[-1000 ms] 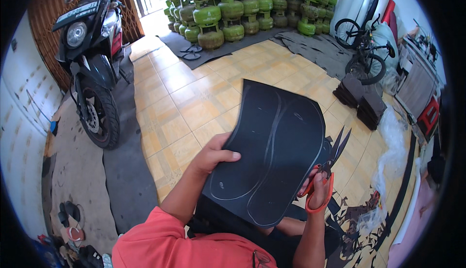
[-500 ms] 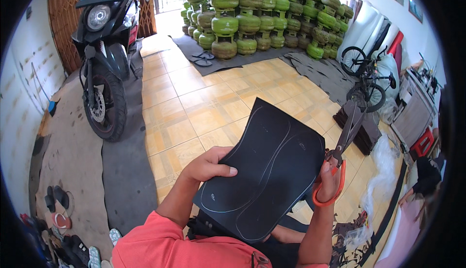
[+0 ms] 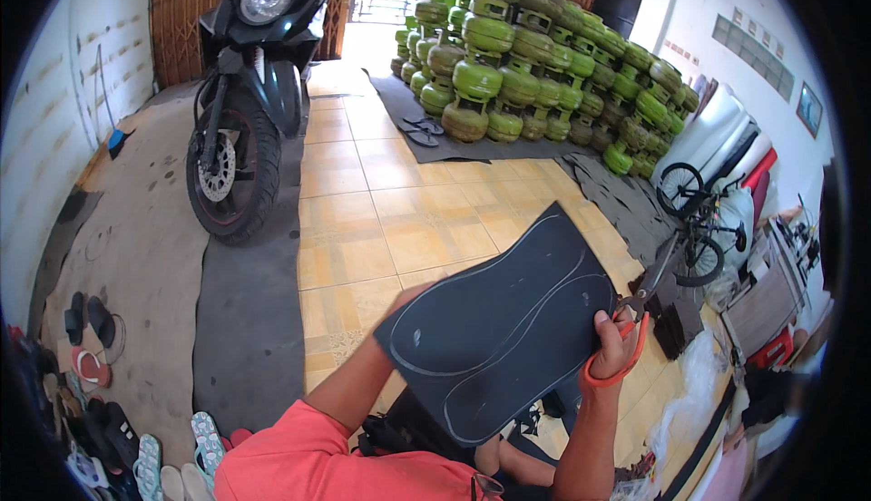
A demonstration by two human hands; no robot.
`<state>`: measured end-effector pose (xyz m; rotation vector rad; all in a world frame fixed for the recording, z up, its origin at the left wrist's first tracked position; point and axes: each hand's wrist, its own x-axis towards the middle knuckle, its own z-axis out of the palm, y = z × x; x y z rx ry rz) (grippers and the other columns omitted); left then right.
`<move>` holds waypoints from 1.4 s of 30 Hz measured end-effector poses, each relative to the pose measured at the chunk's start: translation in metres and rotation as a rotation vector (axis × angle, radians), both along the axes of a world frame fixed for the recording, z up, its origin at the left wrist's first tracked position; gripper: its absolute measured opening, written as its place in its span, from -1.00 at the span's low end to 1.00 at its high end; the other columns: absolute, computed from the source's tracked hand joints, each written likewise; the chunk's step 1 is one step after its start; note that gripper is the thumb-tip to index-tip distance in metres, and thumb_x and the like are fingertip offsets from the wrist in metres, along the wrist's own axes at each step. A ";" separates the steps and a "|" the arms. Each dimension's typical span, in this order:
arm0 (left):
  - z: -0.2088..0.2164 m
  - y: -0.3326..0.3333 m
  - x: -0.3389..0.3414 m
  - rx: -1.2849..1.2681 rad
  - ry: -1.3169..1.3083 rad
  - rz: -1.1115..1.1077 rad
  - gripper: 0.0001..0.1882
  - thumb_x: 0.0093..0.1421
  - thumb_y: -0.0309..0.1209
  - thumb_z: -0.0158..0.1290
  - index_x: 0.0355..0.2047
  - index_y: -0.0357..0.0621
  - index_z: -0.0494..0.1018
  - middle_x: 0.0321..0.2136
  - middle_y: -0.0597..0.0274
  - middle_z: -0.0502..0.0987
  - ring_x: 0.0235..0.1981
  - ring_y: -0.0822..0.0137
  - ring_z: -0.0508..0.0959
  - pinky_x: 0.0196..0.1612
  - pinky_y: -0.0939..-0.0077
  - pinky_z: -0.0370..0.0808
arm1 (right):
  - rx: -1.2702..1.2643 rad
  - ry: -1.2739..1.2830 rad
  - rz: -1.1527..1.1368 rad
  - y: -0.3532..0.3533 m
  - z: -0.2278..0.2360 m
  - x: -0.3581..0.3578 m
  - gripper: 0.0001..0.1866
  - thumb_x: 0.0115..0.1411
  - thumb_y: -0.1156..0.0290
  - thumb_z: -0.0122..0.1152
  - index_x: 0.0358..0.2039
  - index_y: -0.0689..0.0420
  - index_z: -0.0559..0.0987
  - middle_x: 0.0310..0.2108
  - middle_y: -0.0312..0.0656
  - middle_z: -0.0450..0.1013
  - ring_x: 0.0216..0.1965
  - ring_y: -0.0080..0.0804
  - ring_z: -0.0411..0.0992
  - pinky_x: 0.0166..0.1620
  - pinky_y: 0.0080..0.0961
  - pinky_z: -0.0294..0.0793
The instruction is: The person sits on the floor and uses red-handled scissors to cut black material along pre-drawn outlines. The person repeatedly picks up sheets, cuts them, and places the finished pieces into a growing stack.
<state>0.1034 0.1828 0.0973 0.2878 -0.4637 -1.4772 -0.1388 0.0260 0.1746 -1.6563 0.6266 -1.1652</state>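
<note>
A black sheet [image 3: 508, 320] with pale outlines of shoe soles drawn on it is tilted up before me. My left hand [image 3: 406, 300] is behind its left edge, with its fingers hidden. At the right edge, my right hand [image 3: 611, 342] is closed round scissors [image 3: 639, 300] with orange handles and dark blades, which point up and away. The right thumb lies on the sheet's edge.
A black motorbike [image 3: 238, 129] stands at the far left, with sandals [image 3: 207, 442] near my left side. Stacked green gas cylinders [image 3: 517, 84] fill the back. A small bicycle [image 3: 699, 229], dark stacked pieces [image 3: 676, 320] and clear plastic [image 3: 694, 383] are at right.
The sheet has turned clockwise and moved slightly right. My left thumb, on its face before, has gone behind it. My right thumb now lies on its edge. The view has shifted.
</note>
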 end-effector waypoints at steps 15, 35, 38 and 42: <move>0.013 -0.011 -0.085 0.001 -0.992 0.422 -0.42 0.17 -0.01 0.17 -0.02 -0.27 0.46 -0.14 0.01 0.55 -0.12 0.12 0.53 -0.01 0.30 0.44 | 0.033 -0.344 -0.208 0.036 -0.041 0.041 -0.82 0.14 0.49 0.02 -0.25 0.28 0.41 -0.33 -0.19 0.36 -0.27 -0.44 0.32 -0.10 -0.51 0.31; 0.428 0.058 0.080 -1.268 -1.455 2.134 -0.84 0.01 -0.50 0.28 -0.47 -0.01 0.49 0.17 0.07 0.27 0.26 0.07 0.20 0.30 0.07 0.12 | 0.168 -0.087 -0.381 0.036 -0.197 -0.092 -0.37 0.15 0.43 0.02 0.19 0.44 0.15 0.13 0.09 0.21 0.17 -0.15 0.17 0.29 -0.34 0.00; 0.424 0.050 0.045 -1.419 -1.328 2.124 -0.83 0.01 -0.48 0.29 -0.47 -0.05 0.48 0.19 0.06 0.25 0.24 0.13 0.22 0.29 0.07 0.14 | 0.150 -0.086 -0.392 0.036 -0.188 -0.093 -0.43 0.16 0.43 0.02 0.14 0.44 0.19 0.07 0.06 0.24 0.12 -0.16 0.19 0.26 -0.34 0.03; 0.464 0.032 0.078 -1.167 -1.258 1.993 -0.82 0.03 -0.46 0.30 -0.47 -0.07 0.47 0.22 0.06 0.21 0.22 0.24 0.23 0.29 0.19 0.15 | 0.102 -0.068 -0.425 0.052 -0.169 -0.086 -0.47 0.16 0.42 0.02 0.09 0.44 0.23 0.00 0.04 0.27 0.04 -0.19 0.23 0.21 -0.36 0.11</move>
